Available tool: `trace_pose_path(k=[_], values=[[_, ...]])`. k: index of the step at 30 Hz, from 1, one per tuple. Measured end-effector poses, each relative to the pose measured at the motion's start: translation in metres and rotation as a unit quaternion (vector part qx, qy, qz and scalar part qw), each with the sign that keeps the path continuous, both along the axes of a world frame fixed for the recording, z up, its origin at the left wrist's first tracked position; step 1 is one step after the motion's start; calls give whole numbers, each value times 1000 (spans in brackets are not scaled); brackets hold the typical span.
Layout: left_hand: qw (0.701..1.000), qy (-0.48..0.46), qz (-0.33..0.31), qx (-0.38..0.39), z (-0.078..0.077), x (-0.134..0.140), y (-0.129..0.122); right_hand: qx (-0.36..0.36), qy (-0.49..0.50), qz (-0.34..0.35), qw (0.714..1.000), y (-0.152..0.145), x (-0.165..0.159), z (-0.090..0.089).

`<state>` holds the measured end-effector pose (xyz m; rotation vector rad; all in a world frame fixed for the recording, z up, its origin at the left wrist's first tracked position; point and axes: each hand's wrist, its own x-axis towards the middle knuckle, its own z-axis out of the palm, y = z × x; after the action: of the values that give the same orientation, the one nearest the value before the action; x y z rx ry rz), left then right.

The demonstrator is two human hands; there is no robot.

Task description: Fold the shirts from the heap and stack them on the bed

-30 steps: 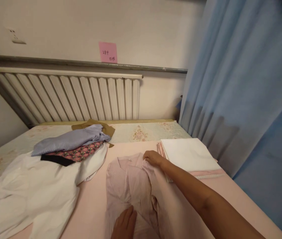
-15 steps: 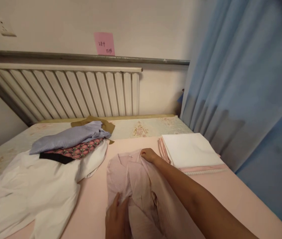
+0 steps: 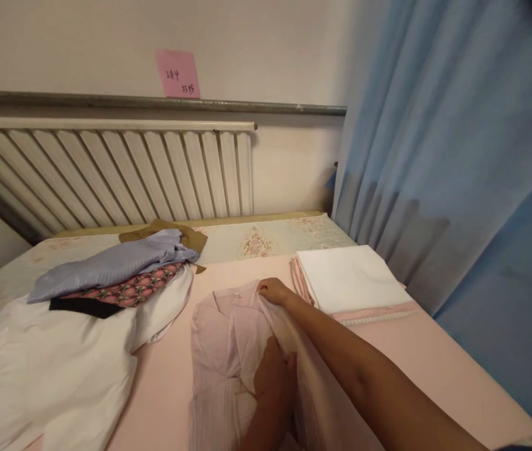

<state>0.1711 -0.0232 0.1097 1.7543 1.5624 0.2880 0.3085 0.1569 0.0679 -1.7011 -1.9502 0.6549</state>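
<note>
The right hand's [image 3: 275,292] fingers clamp the shirt [image 3: 216,354], in from the bed's [image 3: 162,379] right edge; the left hand's [image 3: 276,374], I can't tell.

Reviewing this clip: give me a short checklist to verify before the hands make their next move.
1. Right hand pinching the shoulder of the pale pink garment: ok.
2. Left hand at the garment's front: ok; whether it grips the fabric: cannot tell.
3. Garment smooth and flat: not ok, creases run down its front.
4. Clear of the white garment on the left: ok, pink sheet shows between them.
5. Lower hem straight: cannot tell, it is out of frame.
</note>
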Motion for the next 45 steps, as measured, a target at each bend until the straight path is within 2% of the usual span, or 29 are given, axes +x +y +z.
trace_pose_path(k=[4, 8, 12, 17, 20, 24, 27, 30, 33, 36, 39, 41, 45], values=[[1000, -23, -1, -11, -3, 0, 1, 3, 24, 5, 1000, 2, 8, 2], [999, -31, 5, 15, 6, -9, -7, 22, 44, 1, 999, 1, 12, 0], [999, 38, 12, 30, 5, -25, -8, 52, 38, -22, 998, -2, 1, -8], [982, 157, -72, 72, -12, -34, -5, 98, 7, -38, 994, -6, -11, -10], [965, 204, -107, 121, -17, -34, -7, 134, -6, -56, 989, -21, -7, 1], [961, 219, -96, 141, -21, -33, -9, 175, -26, -80, 981, -60, -7, 10], [958, 223, -97, 153, -22, -34, -8, 190, -62, -22, 980, -87, -20, -2], [953, 224, -116, 165, -22, -34, -7, 187, -132, 31, 973, -96, -35, -21], [951, 225, -130, 169, -19, -32, -5, 160, -168, 15, 973, -90, -43, -32], [952, 202, -137, 184, -12, -34, -5, 141, -172, 9, 975, -80, -43, -30], [949, 145, -136, 244, -10, -50, -11, 116, -156, 15, 981, -77, -38, -20], [943, 110, -116, 291, -15, -73, -19, 101, -145, 14, 984, -83, -35, -14], [934, 82, -36, 346, -46, -132, -39, 104, -137, 18, 985, -106, -38, -12]])
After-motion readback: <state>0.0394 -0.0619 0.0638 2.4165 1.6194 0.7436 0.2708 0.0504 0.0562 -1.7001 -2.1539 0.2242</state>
